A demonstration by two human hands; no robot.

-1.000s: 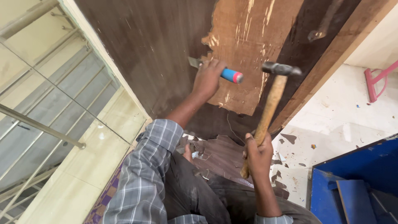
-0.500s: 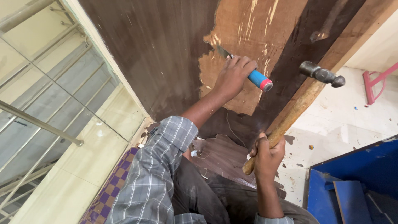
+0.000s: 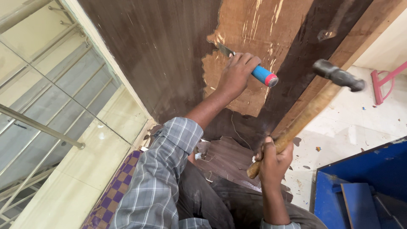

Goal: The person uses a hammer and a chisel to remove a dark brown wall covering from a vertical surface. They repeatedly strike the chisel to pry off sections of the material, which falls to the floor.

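Dark veneer (image 3: 169,55) is being chiselled off the board: the chisel (image 3: 254,70) is gripped in the left hand (image 3: 235,74), the hammer (image 3: 305,114) raised in the right hand (image 3: 273,159); a square strike on the handle end is called for.

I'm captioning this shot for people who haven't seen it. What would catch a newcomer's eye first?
The left hand grips a blue-handled chisel, blade set against the dark wooden panel at the edge of a pale stripped patch. To its right, the right hand holds a wooden-handled hammer raised. Torn veneer pieces lie on the lap below.
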